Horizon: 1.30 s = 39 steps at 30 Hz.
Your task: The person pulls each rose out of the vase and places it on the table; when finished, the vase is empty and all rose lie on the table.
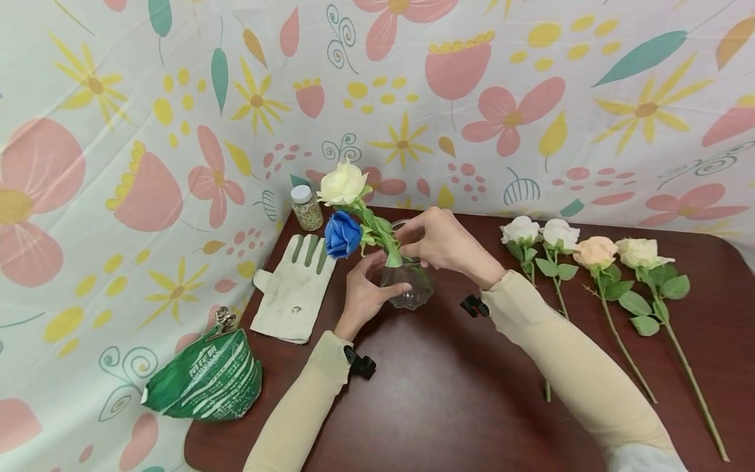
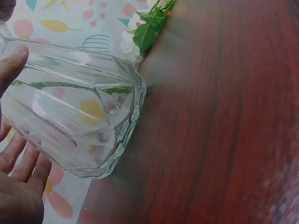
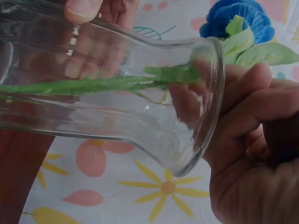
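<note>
A clear faceted glass vase [image 1: 411, 294] stands on the table with green stems [image 3: 112, 85] inside it. Around its side my left hand [image 1: 367, 295] grips it, thumb on one face and fingers on the opposite one. My right hand [image 1: 449, 244] is at the vase's mouth, its fingertips reaching inside the rim and pinching the stems there. A cream rose [image 1: 342, 183] and a blue rose [image 1: 343, 235] lean out of the mouth to the left, the cream one higher. Leaves below the blooms partly cover the rim in the head view.
Right of the vase lie two white roses [image 1: 560, 234], a peach rose [image 1: 596, 252] and a cream-white rose [image 1: 643, 254]. On the left are a work glove [image 1: 295, 295], a small lidded jar [image 1: 307, 208] and a green bag [image 1: 206, 377]. Patterned cloth [image 1: 330, 98] hangs behind.
</note>
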Available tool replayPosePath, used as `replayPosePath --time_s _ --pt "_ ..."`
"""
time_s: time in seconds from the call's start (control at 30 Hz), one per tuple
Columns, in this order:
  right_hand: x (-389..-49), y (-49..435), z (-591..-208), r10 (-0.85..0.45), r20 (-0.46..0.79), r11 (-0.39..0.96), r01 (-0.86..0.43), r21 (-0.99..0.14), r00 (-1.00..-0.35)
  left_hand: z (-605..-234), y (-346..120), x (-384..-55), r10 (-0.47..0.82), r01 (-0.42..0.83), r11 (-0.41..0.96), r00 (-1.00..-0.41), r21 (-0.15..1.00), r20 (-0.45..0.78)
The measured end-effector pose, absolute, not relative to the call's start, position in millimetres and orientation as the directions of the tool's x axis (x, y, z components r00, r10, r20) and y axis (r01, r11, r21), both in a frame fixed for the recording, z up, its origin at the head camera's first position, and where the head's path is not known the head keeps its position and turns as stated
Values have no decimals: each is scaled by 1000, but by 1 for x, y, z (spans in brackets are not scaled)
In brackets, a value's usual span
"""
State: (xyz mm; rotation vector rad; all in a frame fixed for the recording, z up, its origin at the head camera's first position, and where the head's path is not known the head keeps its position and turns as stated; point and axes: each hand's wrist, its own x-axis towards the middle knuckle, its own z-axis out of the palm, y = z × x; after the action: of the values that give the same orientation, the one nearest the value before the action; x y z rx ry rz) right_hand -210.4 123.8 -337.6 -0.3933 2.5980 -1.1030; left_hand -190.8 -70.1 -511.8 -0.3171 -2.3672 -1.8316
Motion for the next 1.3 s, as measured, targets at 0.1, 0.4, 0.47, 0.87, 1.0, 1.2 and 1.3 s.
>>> replayPosePath --time_s 0.1,0.4,0.47,0.87,1.0,1.2,1.3 --pt "-212 121 -337 -375 -168 686 -150 -712 -912 -512 -70 -191 84 256 234 -966 938 243" --pt "-216 116 -338 -422 -129 686 -222 -693 -897 -510 -69 -190 76 237 270 -971 933 225" --pt "-217 115 -339 -425 -126 686 -228 -691 -897 -510 -68 -190 75 232 273 -973 934 220" --pt "-219 127 -341 -395 -94 609 -184 -771 -914 -511 -69 -191 76 247 253 -969 935 235" --pt "-219 134 -343 -382 -78 534 -151 -832 -921 -511 -68 -191 70 268 250 -964 930 258" --pt "-219 144 -348 -352 -36 408 -119 -905 -935 -510 -66 -190 64 275 241 -961 931 268" --pt "-219 149 -350 -336 -4 362 -126 -924 -942 -510 -66 -191 66 280 236 -960 931 272"
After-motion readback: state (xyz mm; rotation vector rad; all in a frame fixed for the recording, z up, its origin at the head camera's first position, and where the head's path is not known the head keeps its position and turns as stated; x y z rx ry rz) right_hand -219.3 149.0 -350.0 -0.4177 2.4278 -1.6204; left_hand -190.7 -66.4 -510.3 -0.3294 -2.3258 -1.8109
